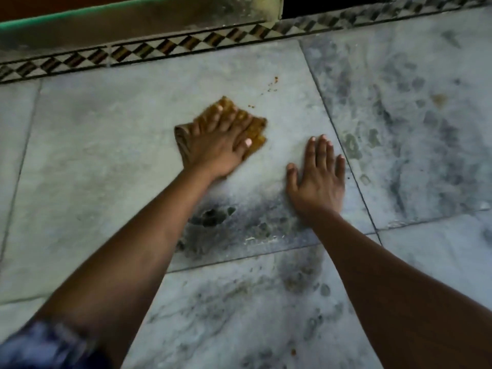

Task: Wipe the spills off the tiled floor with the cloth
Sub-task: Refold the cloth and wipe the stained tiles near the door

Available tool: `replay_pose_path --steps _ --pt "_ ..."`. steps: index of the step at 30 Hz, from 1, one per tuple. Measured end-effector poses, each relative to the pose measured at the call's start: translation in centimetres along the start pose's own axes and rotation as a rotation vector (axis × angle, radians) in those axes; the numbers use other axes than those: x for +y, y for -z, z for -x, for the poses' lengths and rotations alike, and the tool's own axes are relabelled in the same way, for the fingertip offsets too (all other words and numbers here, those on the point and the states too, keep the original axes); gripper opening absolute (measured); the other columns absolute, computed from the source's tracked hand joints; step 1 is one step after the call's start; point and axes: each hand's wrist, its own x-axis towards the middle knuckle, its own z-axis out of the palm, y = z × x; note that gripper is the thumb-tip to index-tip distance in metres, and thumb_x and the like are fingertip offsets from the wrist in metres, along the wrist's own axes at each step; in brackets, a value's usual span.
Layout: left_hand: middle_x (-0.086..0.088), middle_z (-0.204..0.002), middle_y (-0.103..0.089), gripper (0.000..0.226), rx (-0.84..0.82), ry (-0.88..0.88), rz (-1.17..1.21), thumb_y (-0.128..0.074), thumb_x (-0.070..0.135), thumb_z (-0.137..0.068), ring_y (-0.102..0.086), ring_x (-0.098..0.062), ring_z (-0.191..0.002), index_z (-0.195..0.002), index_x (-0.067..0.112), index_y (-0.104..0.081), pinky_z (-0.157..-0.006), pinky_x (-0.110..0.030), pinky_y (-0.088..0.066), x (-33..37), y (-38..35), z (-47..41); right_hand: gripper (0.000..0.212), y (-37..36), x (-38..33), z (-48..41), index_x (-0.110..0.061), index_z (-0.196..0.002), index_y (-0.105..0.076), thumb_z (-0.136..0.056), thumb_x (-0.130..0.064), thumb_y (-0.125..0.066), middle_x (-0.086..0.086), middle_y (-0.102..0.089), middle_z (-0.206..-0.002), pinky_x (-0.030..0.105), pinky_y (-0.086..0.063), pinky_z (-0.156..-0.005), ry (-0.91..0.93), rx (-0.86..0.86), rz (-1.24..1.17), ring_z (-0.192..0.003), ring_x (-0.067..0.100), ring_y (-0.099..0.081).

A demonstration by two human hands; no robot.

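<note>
Mustard-brown cloth [253, 129], grey-veined marble floor [106, 155], black-and-cream diamond-patterned border [159, 49]

Two hands on tiled floor [106, 161], cloth [255, 131] under the left one.
Left hand [215, 147] flat on cloth; right hand [316, 179] flat on tile at its 4 o'clock, apart. Spill crumbs [271, 85] at cloth's 1 o'clock. Border strip [149, 50] beyond, 12 o'clock.
</note>
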Motion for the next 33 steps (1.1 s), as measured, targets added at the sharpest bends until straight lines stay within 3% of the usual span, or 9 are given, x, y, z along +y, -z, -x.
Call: replay_pose_path --steps 3,5,8,13,17,20,24,28,33 --pt "0.007 -0.155 -0.023 0.055 0.101 -0.262 -0.022 -0.024 0.053 -0.094 -0.018 -0.018 -0.144 -0.147 0.037 -0.023 -0.110 -0.044 -0.010 -0.8 -1.4 7.1 0.072 0.1 0.0 0.1 -0.013 -0.150 0.002 -0.090 -0.050 -0.014 0.008 0.005 -0.159 0.038 0.007 -0.118 -0.003 -0.017 -0.010 -0.146 0.018 0.006" --pt "0.003 -0.152 -0.030 0.058 0.098 -0.331 -0.028 -0.028 0.052 -0.092 -0.026 -0.018 -0.141 -0.146 0.031 -0.028 -0.108 -0.044 -0.017 -3.2 -1.8 9.3 0.072 0.0 0.0 0.1 -0.013 -0.150 0.002 -0.090 -0.050 -0.014 0.008 0.005 -0.159 0.038 0.007 -0.118 -0.012 -0.018 -0.021 -0.146 0.018 0.007" --pt "0.000 -0.156 -0.022 0.066 0.059 -0.205 -0.006 -0.020 0.058 -0.089 -0.018 -0.021 -0.144 -0.148 0.029 -0.022 -0.113 -0.050 -0.020 -5.4 -1.0 4.9 0.071 0.0 -0.1 0.0 -0.014 -0.150 0.004 -0.090 -0.049 -0.014 0.007 0.007 -0.158 0.037 0.008 -0.117 -0.006 -0.011 -0.028 -0.145 0.018 0.008" --pt "0.008 -0.159 0.005 0.063 0.005 0.079 0.013 -0.018 0.059 -0.094 0.008 -0.016 -0.146 -0.150 0.034 0.000 -0.116 -0.051 -0.002 -2.8 1.1 -9.9 0.071 -0.1 -0.1 0.1 -0.013 -0.150 0.003 -0.091 -0.049 -0.015 0.007 0.006 -0.158 0.038 0.007 -0.117 -0.009 -0.005 -0.032 -0.145 0.018 0.008" --pt "0.007 -0.160 -0.003 0.061 0.026 -0.194 -0.048 -0.021 0.058 -0.094 -0.001 -0.015 -0.146 -0.149 0.037 -0.005 -0.114 -0.049 -0.003 3.1 0.2 -7.5 0.072 0.1 -0.2 0.0 -0.013 -0.150 0.001 -0.090 -0.049 -0.015 0.007 0.005 -0.158 0.038 0.007 -0.117 -0.022 -0.006 -0.031 -0.146 0.018 0.007" --pt "0.005 -0.157 -0.016 0.063 0.080 -0.394 -0.032 -0.020 0.058 -0.089 -0.014 -0.016 -0.145 -0.148 0.037 -0.014 -0.112 -0.047 -0.012 1.3 -0.8 0.2 0.072 0.3 -0.2 0.0 -0.013 -0.150 0.001 -0.091 -0.049 -0.016 0.007 0.006 -0.158 0.037 0.009 -0.117 -0.016 -0.009 -0.046 -0.145 0.017 0.008" --pt "0.002 -0.157 -0.017 0.066 0.077 -0.231 0.010 -0.017 0.059 -0.088 -0.014 -0.019 -0.145 -0.148 0.032 -0.016 -0.116 -0.048 -0.012 -3.1 -0.5 -2.9 0.072 0.3 -0.2 0.1 -0.013 -0.150 0.003 -0.090 -0.048 -0.018 0.007 0.008 -0.158 0.037 0.009 -0.116 -0.016 -0.018 -0.056 -0.145 0.017 0.009" --pt "0.002 -0.159 -0.015 0.064 0.071 -0.045 0.022 -0.021 0.055 -0.092 -0.007 -0.018 -0.146 -0.150 0.028 -0.016 -0.117 -0.049 -0.009 0.1 0.3 -9.9 0.072 0.2 -0.2 0.1 -0.012 -0.150 -0.001 -0.090 -0.048 -0.020 0.008 0.005 -0.158 0.038 0.007 -0.117 -0.018 0.000 -0.065 -0.146 0.018 0.006" --pt "-0.001 -0.154 -0.028 0.067 0.116 -0.274 -0.073 -0.016 0.054 -0.088 -0.025 -0.019 -0.143 -0.149 0.027 -0.022 -0.112 -0.045 -0.016 1.1 -0.2 -0.5 0.073 0.3 -0.3 0.1 -0.012 -0.150 -0.002 -0.090 -0.048 -0.019 0.008 0.003 -0.158 0.038 0.006 -0.117 -0.020 -0.003 -0.075 -0.146 0.018 0.005"
